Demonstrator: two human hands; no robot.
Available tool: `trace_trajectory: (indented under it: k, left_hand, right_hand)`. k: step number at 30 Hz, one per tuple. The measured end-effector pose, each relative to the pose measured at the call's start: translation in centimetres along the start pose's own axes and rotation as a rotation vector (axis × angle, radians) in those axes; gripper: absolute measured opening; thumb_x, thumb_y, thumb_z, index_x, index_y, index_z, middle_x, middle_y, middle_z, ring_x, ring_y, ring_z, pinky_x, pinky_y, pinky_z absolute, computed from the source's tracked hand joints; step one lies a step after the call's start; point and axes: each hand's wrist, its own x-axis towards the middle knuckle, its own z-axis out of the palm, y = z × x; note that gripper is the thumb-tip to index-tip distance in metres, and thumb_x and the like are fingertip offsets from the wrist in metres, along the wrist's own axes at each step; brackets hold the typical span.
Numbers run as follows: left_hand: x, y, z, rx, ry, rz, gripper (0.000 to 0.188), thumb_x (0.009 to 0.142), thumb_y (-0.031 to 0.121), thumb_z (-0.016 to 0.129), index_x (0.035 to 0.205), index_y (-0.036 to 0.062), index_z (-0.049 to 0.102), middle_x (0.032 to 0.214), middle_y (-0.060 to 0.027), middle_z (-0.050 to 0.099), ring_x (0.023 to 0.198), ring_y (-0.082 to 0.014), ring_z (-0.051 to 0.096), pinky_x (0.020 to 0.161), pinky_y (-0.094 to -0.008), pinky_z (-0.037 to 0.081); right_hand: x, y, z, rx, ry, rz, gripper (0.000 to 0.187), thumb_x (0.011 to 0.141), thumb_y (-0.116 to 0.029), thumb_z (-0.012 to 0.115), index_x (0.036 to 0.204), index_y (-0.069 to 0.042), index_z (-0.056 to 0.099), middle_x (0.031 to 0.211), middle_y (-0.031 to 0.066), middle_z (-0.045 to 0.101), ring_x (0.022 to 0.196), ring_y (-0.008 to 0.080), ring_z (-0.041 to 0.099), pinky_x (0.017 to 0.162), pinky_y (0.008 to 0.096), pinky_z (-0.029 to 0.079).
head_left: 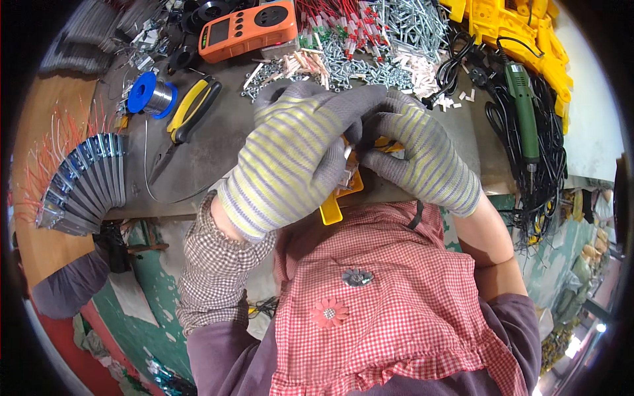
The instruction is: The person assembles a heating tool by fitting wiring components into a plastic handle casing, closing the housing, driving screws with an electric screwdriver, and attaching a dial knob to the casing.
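Observation:
Both my hands wear grey gloves with yellow-green stripes and meet at the table's front edge. Between them is a yellow plastic housing [332,210], mostly covered by my fingers. My left hand [290,155] is closed around its left side, with the index finger reaching across toward the other hand. My right hand [422,148] grips the right side, its thumb bent inward. A small white piece [347,152] shows beside my left thumb. Inside the housing, small metal parts are partly visible. My fingertips are largely hidden.
Beyond my hands lie piles of screws [413,30], white pieces [419,72] and red-wired parts [350,33]. Left are an orange meter [247,32], solder spool [153,96], yellow-black pliers [191,109] and wired metal parts [82,175]. Right are a green electric screwdriver [522,109], black cables [548,152] and yellow housings [512,30].

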Motion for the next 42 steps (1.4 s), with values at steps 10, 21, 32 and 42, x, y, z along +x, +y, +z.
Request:
trace_trajectory:
  k: [10,21,32,42]
  left_hand:
    - [0.1,-1.0,-0.8,-0.195,-0.167,-0.128,0.065,0.086,0.009,0.05,0.15,0.0095,0.058,0.095,-0.0087,0.069,0.091,-0.0301,0.063,0.092,-0.0411,0.05]
    - [-0.1,-0.9,0.1,0.013,-0.085,-0.075,0.065,0.085,0.007,0.05,0.149,0.0111,0.06,0.097,-0.0092,0.07,0.1,-0.0303,0.066,0.101,-0.0423,0.048]
    - [-7.0,3.0,1.1,0.266,0.134,0.067,0.042,0.074,0.009,0.075,0.113,0.0231,0.081,0.088,0.0029,0.061,0.085,-0.0244,0.058,0.086,-0.0425,0.046]
    - [-9.5,2.6,7.5,0.552,0.475,-0.214,0.045,0.064,0.034,0.091,0.108,0.0312,0.081,0.104,0.0007,0.054,0.098,-0.0225,0.054,0.089,-0.0434,0.042]
  right_hand:
    - [-0.1,0.0,0.5,0.041,0.054,0.056,0.02,0.079,-0.016,0.08,0.096,-0.006,0.074,0.098,0.0122,0.068,0.098,0.0343,0.064,0.088,0.0453,0.052]
    - [0.0,0.0,1.5,0.033,0.171,0.091,0.014,0.078,-0.014,0.08,0.087,-0.005,0.073,0.087,0.0131,0.068,0.088,0.0352,0.066,0.08,0.0453,0.052]
    - [0.3,-0.8,1.0,0.347,0.169,0.175,0.023,0.085,-0.011,0.077,0.107,-0.003,0.074,0.095,0.0118,0.074,0.097,0.0285,0.073,0.086,0.0383,0.058]
    - [4.7,-0.9,-1.7,0.441,-0.509,0.233,0.016,0.09,-0.014,0.078,0.104,-0.005,0.077,0.1,0.0048,0.076,0.1,0.0151,0.071,0.095,0.0323,0.054]
